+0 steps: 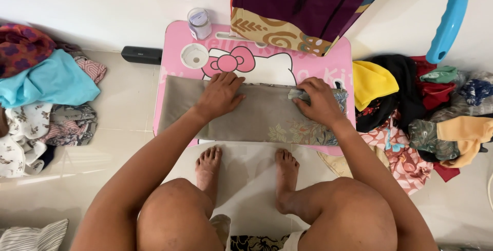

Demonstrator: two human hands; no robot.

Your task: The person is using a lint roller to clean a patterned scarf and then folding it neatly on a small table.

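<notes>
A long olive-grey cloth [257, 115] with a leafy print at its right end lies folded across a small pink table [174, 61]. My left hand [220, 95] rests flat on the cloth's upper middle, fingers spread. My right hand [319, 102] presses on the cloth's right part, its fingers curled over a small bunched fold at the top edge. My bare feet [246, 166] stand on the floor under the table's near edge.
A clear small jar [199, 23] stands at the table's back. Loose clothes are piled at left [46, 102] and right [426, 107]. A maroon cloth [303, 4] hangs behind the table. A blue plastic handle [447, 20] leans on the wall.
</notes>
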